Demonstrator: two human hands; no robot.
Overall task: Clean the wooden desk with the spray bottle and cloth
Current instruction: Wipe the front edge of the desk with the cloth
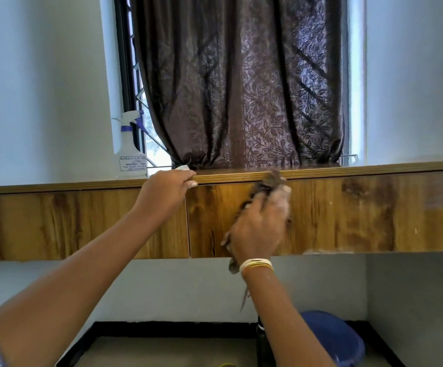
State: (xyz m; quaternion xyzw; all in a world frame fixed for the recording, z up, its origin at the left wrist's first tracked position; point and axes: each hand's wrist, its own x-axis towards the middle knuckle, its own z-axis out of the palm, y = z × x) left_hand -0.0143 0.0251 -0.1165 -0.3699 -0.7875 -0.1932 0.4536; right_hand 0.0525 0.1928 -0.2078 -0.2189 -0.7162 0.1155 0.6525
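Right hand (257, 229) grips a dark cloth (266, 185), blurred, pressed to the wooden front panel just under the worktop (347, 169) edge. Left hand (168, 185) curls closed over that edge. Spray bottle (130, 149) stands upright on the worktop, just left of the left hand.

Pale blue-white walls (37, 88) flank a window (133, 75) with a dark frame, most of it covered by a brown curtain (241, 83) patterned with leaves, its hem gathered on the sill. Daylight comes through at the curtain's left edge and in a thin bright strip down its right side. Lower down, a light wall (178, 287) meets a black skirting strip (175, 328) and a dull beige floor (167, 350), where a blue tub (334, 337) sits at the right.
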